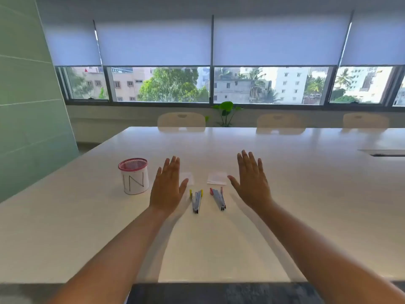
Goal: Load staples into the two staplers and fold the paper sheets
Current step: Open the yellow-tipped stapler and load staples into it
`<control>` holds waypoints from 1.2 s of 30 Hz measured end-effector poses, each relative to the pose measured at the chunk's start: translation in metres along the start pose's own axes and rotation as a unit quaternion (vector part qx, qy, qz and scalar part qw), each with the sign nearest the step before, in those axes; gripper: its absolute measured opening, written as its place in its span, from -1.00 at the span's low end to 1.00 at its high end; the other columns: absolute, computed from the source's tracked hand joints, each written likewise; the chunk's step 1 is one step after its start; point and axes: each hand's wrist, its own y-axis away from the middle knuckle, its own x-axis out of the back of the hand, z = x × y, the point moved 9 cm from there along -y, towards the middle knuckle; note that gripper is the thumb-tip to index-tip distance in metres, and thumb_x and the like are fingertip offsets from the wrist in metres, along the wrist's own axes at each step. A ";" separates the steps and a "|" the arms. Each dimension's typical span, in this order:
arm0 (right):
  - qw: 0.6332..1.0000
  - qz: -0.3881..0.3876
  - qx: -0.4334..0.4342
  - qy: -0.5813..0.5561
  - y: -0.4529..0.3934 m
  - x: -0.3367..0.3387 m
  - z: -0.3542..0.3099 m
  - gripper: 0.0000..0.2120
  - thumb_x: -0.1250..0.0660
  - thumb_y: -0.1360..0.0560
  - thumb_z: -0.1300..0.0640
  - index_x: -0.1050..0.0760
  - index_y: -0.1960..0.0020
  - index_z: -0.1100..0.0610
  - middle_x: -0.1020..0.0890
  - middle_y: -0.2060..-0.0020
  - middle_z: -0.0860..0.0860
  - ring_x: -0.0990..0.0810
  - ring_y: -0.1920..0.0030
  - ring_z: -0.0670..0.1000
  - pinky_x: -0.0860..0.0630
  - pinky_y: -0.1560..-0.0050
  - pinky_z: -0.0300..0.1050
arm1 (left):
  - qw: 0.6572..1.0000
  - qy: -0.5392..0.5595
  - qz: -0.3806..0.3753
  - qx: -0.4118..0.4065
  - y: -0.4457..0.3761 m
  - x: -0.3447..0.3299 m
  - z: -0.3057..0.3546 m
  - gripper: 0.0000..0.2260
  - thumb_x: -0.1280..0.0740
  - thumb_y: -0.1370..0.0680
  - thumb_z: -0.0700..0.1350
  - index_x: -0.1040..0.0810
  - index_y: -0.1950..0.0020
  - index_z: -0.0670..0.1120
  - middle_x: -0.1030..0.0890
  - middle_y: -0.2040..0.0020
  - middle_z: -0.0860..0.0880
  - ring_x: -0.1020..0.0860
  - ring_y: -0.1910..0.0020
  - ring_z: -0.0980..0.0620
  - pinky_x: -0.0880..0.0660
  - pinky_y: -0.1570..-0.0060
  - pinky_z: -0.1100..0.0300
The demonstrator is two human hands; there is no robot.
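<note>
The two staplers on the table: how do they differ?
The yellow stapler has yellow trim and lies nearer the left hand, pointing almost straight away. The red stapler has red trim, lies nearer the right hand and is angled leftward. Both are swung open, metal-bodied, untouched, each with a folded paper beyond it.

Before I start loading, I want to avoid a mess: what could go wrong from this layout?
1. Both staplers, the yellow-tipped stapler and the red-tipped stapler, lie swung open; a careless grab might pinch fingers or spill any staples inside.
2. The paper sheets, left sheet and right sheet, are white on the white table, easy to overlook or sweep aside with the left hand or right hand.
</note>
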 end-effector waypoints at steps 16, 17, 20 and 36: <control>0.986 -0.108 -0.078 -0.101 0.031 -0.070 0.010 -0.34 -0.01 -0.56 -0.18 0.04 -0.50 0.19 -0.10 -0.50 0.09 -0.06 -0.50 0.07 0.01 -0.47 -0.04 | 0.985 0.077 -0.119 0.095 0.033 -0.056 -0.032 -0.39 -0.09 -0.56 0.15 0.01 -0.50 -0.10 -0.08 -0.53 -0.06 -0.01 -0.51 -0.02 -0.04 -0.46 0.02; 0.980 -0.125 -0.089 -0.124 0.032 -0.075 0.011 -0.37 -0.04 -0.56 -0.16 -0.03 -0.49 0.17 -0.20 -0.47 0.09 -0.18 -0.46 0.07 -0.12 -0.43 -0.04 | 0.984 0.075 -0.132 0.094 0.034 -0.058 -0.031 -0.39 -0.09 -0.56 0.16 0.00 -0.50 -0.09 -0.08 -0.53 -0.05 -0.01 -0.51 -0.02 -0.03 -0.45 0.03; 0.975 -0.135 -0.106 -0.144 0.031 -0.078 0.015 -0.45 -0.09 -0.55 -0.14 -0.20 -0.43 0.14 -0.35 -0.40 0.07 -0.34 -0.37 0.07 -0.31 -0.30 -0.08 | 0.982 0.075 -0.131 0.118 0.035 -0.060 -0.036 -0.40 -0.11 -0.55 0.16 -0.02 -0.49 -0.08 -0.12 -0.52 -0.05 -0.04 -0.50 -0.02 -0.03 -0.45 0.02; 0.973 -0.123 -0.118 -0.157 0.030 -0.079 0.019 -0.59 -0.16 -0.55 -0.01 -0.39 -0.34 0.11 -0.39 -0.38 0.03 -0.35 -0.37 0.03 -0.28 -0.31 -0.15 | 0.995 0.053 -0.068 -0.044 0.027 -0.044 0.011 -0.55 -0.15 -0.55 0.04 -0.33 -0.37 -0.16 -0.39 -0.39 -0.11 -0.31 -0.41 -0.08 -0.21 -0.38 0.05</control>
